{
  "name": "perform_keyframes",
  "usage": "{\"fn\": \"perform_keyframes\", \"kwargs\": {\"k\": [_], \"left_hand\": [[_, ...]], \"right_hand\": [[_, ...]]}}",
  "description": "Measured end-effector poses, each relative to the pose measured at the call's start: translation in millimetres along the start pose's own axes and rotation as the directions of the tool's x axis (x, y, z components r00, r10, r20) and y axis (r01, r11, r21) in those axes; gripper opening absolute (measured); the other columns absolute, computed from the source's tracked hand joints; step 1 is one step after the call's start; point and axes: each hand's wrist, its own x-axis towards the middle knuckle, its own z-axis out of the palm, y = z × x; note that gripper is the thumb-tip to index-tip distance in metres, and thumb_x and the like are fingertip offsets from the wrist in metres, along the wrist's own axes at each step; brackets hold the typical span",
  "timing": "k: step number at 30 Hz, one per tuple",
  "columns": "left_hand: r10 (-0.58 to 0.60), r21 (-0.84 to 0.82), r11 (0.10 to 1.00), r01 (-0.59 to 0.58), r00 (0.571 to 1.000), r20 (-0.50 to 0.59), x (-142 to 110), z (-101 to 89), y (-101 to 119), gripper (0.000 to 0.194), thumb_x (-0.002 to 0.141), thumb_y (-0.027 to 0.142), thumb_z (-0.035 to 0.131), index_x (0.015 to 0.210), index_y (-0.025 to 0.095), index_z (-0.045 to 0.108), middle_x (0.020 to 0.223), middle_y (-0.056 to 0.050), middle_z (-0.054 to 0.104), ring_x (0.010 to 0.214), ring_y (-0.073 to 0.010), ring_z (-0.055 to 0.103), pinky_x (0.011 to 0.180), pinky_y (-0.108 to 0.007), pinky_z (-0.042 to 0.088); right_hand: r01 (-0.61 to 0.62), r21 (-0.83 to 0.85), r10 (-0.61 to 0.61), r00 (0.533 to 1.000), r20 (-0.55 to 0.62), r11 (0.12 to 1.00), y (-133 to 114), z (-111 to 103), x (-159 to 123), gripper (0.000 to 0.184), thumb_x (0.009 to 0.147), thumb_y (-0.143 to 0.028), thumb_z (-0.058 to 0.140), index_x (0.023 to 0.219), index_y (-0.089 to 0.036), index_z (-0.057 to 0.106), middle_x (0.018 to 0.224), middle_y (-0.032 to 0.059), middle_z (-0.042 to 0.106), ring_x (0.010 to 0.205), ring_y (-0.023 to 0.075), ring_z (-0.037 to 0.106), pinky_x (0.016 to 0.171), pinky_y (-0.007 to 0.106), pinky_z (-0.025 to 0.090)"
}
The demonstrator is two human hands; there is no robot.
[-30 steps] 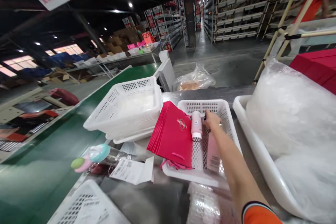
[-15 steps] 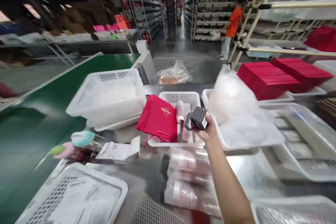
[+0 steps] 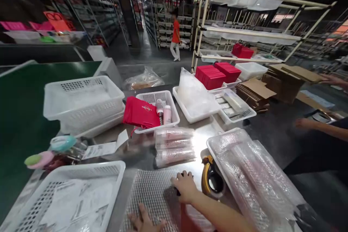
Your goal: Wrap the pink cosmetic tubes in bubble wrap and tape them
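Right hand [image 3: 185, 187] curled knuckles-up, left hand [image 3: 144, 221] flat, fingers spread

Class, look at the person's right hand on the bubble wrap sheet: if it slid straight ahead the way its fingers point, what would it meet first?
Probably the bubble-wrapped rolls just beyond the right hand; depth is uncertain.

Bubble wrap sheet [image 3: 152, 197] dimpled plastic; table [image 3: 201, 139] glossy metal

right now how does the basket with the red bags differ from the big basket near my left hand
The basket with the red bags is smaller, sits farther back and holds red bags plus pink bottles. The big basket lies nearest, by the left hand, holding only papers. Both are white perforated plastic.
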Motion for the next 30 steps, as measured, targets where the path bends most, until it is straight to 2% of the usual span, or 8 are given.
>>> {"fn": "perform_keyframes", "kwargs": {"k": [2,4,7,10,13,21,30], "left_hand": [[-0.006,-0.022,1.000,0.005,0.996,-0.084,-5.0,-2.6,0.3,0.103,0.078,0.070,0.051,0.162,0.023,0.013,0.167,-0.020,0.021,0.130,-0.0521,0.049,0.101,-0.066,0.039],[-0.005,-0.028,1.000,0.001,0.992,-0.127,-12.4,-9.7,-1.7,0.098,0.081,0.070,0.048,0.161,0.025,0.017,0.167,-0.019,0.023,0.128,-0.0492,0.052,0.103,-0.063,0.038],[0.078,0.017,0.997,-0.077,0.994,-0.074,-25.0,-27.5,-10.6,0.084,0.088,0.066,0.044,0.159,0.025,0.027,0.167,-0.019,0.022,0.132,-0.0455,0.050,0.104,-0.058,0.039],[0.221,0.043,0.974,-0.221,0.975,0.009,-34.3,-44.0,-24.9,0.076,0.092,0.048,0.052,0.159,0.026,0.025,0.168,-0.018,0.018,0.141,-0.0443,0.040,0.106,-0.055,0.039],[0.288,0.022,0.957,-0.289,0.957,0.020,-38.9,-49.8,-36.2,0.077,0.092,0.040,0.057,0.159,0.027,0.022,0.169,-0.017,0.014,0.147,-0.0434,0.030,0.110,-0.055,0.036],[0.285,0.038,0.958,-0.286,0.958,0.011,-39.8,-47.0,-35.2,0.080,0.091,0.039,0.059,0.160,0.026,0.020,0.169,-0.016,0.013,0.145,-0.0444,0.032,0.110,-0.057,0.035],[0.265,0.057,0.962,-0.267,0.963,0.050,-42.5,-52.9,-33.7,0.077,0.093,0.038,0.055,0.159,0.027,0.017,0.170,-0.014,0.008,0.146,-0.0416,0.030,0.113,-0.055,0.031]], "right_hand": [[0.055,-0.079,-0.057,0.998,-0.019,0.995,-4.8,10.6,3.6,0.074,0.065,-0.032,0.084,0.131,-0.028,0.050,0.129,0.0152,0.061,0.122,0.0424,0.056,0.095,0.062,0.045],[0.070,-0.122,-0.075,0.997,-0.030,0.990,-5.4,16.7,5.6,0.073,0.067,-0.032,0.083,0.132,-0.028,0.050,0.131,0.0147,0.060,0.124,0.0410,0.055,0.099,0.063,0.042],[0.042,-0.150,-0.046,0.999,-0.025,0.988,-1.5,21.2,4.8,0.066,0.072,-0.030,0.079,0.131,-0.026,0.051,0.131,0.0146,0.060,0.123,0.0388,0.055,0.100,0.059,0.042],[0.036,-0.166,-0.040,0.999,-0.024,0.986,4.0,24.2,4.9,0.063,0.073,-0.020,0.074,0.132,-0.024,0.051,0.131,0.0161,0.059,0.121,0.0385,0.055,0.097,0.056,0.043],[0.055,-0.180,-0.061,0.998,-0.023,0.982,8.7,25.8,8.6,0.065,0.072,-0.014,0.071,0.133,-0.023,0.050,0.132,0.0167,0.057,0.122,0.0387,0.053,0.098,0.055,0.042],[0.052,-0.182,-0.059,0.998,-0.035,0.982,18.7,21.5,22.7,0.068,0.073,-0.012,0.070,0.136,-0.025,0.049,0.134,0.0167,0.056,0.125,0.0391,0.049,0.102,0.055,0.038],[0.043,-0.169,-0.051,0.998,-0.045,0.985,50.2,16.2,29.7,0.066,0.073,-0.011,0.070,0.134,-0.025,0.051,0.131,0.0165,0.057,0.120,0.0402,0.051,0.099,0.054,0.038]]}}
